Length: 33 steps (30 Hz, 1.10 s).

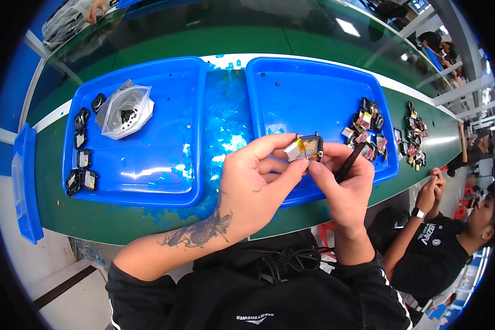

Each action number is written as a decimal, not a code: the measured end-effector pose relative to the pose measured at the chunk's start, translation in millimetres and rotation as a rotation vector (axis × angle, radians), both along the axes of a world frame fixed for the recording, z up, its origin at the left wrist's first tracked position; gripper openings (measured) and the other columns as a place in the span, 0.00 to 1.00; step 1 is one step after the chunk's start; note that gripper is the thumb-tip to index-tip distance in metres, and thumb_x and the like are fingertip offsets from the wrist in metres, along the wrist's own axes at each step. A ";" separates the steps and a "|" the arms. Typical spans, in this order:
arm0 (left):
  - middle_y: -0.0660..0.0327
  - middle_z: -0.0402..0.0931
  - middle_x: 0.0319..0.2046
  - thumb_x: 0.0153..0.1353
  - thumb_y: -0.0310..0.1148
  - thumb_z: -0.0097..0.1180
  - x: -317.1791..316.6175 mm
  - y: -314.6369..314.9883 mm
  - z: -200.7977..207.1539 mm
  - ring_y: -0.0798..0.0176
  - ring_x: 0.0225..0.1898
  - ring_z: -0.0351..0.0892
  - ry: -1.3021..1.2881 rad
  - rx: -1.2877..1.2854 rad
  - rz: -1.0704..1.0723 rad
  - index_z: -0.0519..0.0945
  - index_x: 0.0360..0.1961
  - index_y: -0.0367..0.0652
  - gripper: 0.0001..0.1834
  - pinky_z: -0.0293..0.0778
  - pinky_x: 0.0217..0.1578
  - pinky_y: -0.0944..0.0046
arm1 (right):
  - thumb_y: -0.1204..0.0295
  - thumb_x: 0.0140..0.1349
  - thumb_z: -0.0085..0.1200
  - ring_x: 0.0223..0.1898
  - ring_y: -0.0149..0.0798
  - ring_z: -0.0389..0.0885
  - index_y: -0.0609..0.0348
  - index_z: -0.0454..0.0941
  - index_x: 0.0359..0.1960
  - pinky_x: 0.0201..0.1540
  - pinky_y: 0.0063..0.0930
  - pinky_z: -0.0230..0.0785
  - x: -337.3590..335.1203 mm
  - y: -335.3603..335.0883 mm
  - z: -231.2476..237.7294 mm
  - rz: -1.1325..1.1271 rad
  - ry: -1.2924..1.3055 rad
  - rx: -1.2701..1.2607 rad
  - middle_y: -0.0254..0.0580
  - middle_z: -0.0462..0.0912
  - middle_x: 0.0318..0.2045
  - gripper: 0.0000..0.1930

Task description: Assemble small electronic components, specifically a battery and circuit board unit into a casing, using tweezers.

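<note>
Between both hands, above the front left part of the right blue tray (320, 71), is a small opened smartwatch case (313, 146) with a dark frame. A silver battery (293, 151) with yellow tape sticks out of its left side. My left hand (253, 187) is closed, pinching the case from the left with thumb and fingertips. My right hand (344, 192) grips the case's right side with thumb and fingers. It also holds a black pen-like tool (350, 163) slanting across its fingers; the tool's kind cannot be made out.
The left blue tray (165, 132) holds an open plastic bag (127, 110) of small black parts and several watch cases (83, 159). Watch assemblies (366, 124) lie in the right tray; more (414, 132) are piled beyond. Blue film scraps (228, 121) litter the green table. A person (440, 236) sits at right.
</note>
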State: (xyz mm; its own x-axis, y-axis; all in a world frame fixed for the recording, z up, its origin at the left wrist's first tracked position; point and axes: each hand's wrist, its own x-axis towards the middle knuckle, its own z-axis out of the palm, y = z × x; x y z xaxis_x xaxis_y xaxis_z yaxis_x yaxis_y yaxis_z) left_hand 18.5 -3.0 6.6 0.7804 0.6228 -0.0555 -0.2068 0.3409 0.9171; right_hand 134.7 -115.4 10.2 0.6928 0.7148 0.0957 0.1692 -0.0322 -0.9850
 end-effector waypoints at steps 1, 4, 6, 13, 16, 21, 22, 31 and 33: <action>0.52 0.79 0.40 0.58 0.22 0.60 -0.7 1.8 -0.8 0.68 0.37 0.82 -0.006 -0.002 -0.004 0.71 0.54 0.29 0.22 0.79 0.34 0.71 | 0.82 0.54 0.61 0.20 0.15 0.66 0.69 0.80 0.41 0.22 0.11 0.55 1.0 1.4 1.9 0.013 0.023 -0.034 0.31 0.80 0.26 0.12; 0.52 0.79 0.39 0.58 0.23 0.61 0.9 7.7 2.8 0.67 0.36 0.82 -0.009 -0.005 0.002 0.68 0.58 0.32 0.26 0.79 0.33 0.71 | 0.82 0.54 0.60 0.22 0.15 0.68 0.69 0.80 0.41 0.25 0.11 0.58 6.0 11.5 12.3 0.054 0.173 -0.023 0.31 0.80 0.26 0.11; 0.49 0.76 0.45 0.56 0.25 0.64 -2.1 6.2 12.1 0.65 0.35 0.83 0.043 0.021 0.011 0.61 0.64 0.38 0.36 0.79 0.33 0.69 | 0.80 0.53 0.61 0.31 0.26 0.81 0.69 0.79 0.39 0.36 0.17 0.70 26.7 26.3 22.8 0.114 0.197 0.022 0.42 0.85 0.32 0.11; 0.55 0.77 0.46 0.50 0.33 0.68 0.2 -6.4 -13.2 0.58 0.35 0.81 -0.247 1.319 0.238 0.71 0.57 0.42 0.32 0.80 0.32 0.65 | 0.76 0.50 0.60 0.30 0.34 0.82 0.67 0.84 0.28 0.38 0.27 0.72 171.0 181.3 40.9 0.164 -0.342 -0.406 0.44 0.86 0.27 0.06; 0.57 0.78 0.41 0.47 0.36 0.71 -5.1 -3.3 -13.2 0.60 0.33 0.81 -0.328 1.593 0.253 0.75 0.50 0.45 0.28 0.79 0.29 0.66 | 0.77 0.46 0.63 0.29 0.35 0.82 0.67 0.84 0.26 0.31 0.28 0.70 202.5 211.5 9.5 0.205 -0.256 -0.577 0.45 0.85 0.25 0.06; 0.56 0.78 0.45 0.52 0.34 0.67 -11.2 -8.4 -13.8 0.62 0.37 0.75 -0.357 1.658 0.224 0.76 0.50 0.50 0.23 0.78 0.31 0.65 | 0.72 0.44 0.68 0.14 0.28 0.62 0.63 0.82 0.22 0.17 0.28 0.49 213.7 211.9 4.7 0.128 -0.305 -0.706 0.33 0.70 0.15 0.08; 0.57 0.78 0.45 0.52 0.34 0.67 -11.9 -7.8 -12.7 0.62 0.37 0.75 -0.354 1.669 0.199 0.76 0.50 0.49 0.23 0.78 0.32 0.65 | 0.71 0.45 0.67 0.10 0.24 0.53 0.61 0.81 0.22 0.13 0.26 0.38 215.1 209.7 3.4 0.134 -0.296 -0.716 0.27 0.62 0.12 0.08; 0.61 0.78 0.37 0.45 0.26 0.66 -2.4 -0.1 -17.6 0.60 0.32 0.75 -0.279 1.492 0.320 0.77 0.46 0.44 0.23 0.72 0.32 0.62 | 0.57 0.59 0.59 0.21 0.23 0.63 0.56 0.82 0.32 0.21 0.22 0.54 221.7 152.0 43.1 0.099 -0.397 -0.521 0.27 0.71 0.18 0.15; 0.62 0.76 0.29 0.43 0.21 0.64 -1.8 3.0 -14.4 0.59 0.29 0.73 -0.226 1.340 0.347 0.78 0.43 0.41 0.22 0.69 0.30 0.62 | 0.58 0.60 0.58 0.24 0.24 0.67 0.58 0.83 0.33 0.26 0.22 0.59 190.6 108.9 76.6 0.158 -0.470 -0.533 0.28 0.77 0.22 0.15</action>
